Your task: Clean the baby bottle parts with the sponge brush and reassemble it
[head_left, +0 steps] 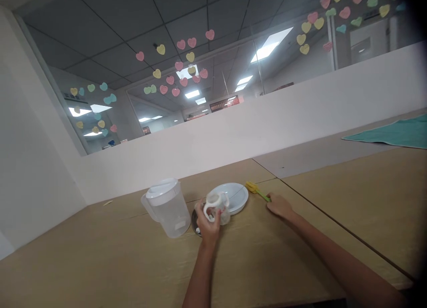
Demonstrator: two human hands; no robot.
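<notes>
My left hand (pixel 209 225) is closed around a small see-through cup with white handles (pixel 217 204), held up and tilted in front of a white bowl (pixel 238 201). In my right hand (pixel 279 206) is the green handle of a cup brush with a yellow head (pixel 252 187). The brush's head points left, close to the bowl's right rim and apart from the cup. Partly hidden behind my left hand lies a dark round dish (pixel 194 220) with small white pieces on it. What they are is too small to tell.
Left of the dish stands a clear plastic pitcher with a white lid (pixel 171 208). A teal cloth (pixel 396 132) lies at the far right of the wooden table (pixel 116 263). The white wall (pixel 213 147) below a window bounds the table's back. A yellow scrap (pixel 107 203) lies at the back left.
</notes>
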